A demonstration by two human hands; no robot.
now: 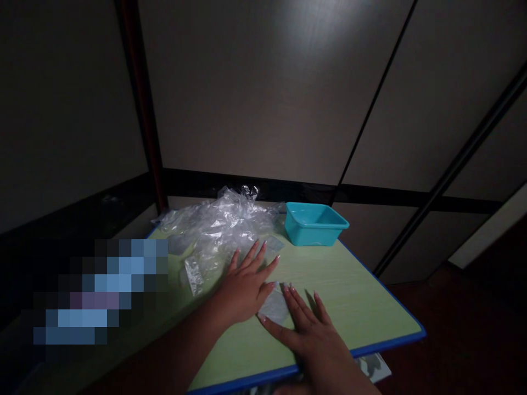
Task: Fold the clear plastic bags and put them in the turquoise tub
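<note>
My left hand (242,288) lies flat on the green table (354,296) with its fingers spread, partly over a small clear plastic bag (275,307). My right hand (307,329) also lies flat with fingers stretched out, its fingertips on the near edge of that same bag. Just beyond my left hand sits a heap of clear plastic bags (218,225) at the back of the table. Neither hand grips anything.
A teal plastic tub (315,223) stands at the table's far right corner, beside the heap. The table has a blue rim (387,343) and ends close on the right. Grey wall panels rise behind. A blurred patch covers the left.
</note>
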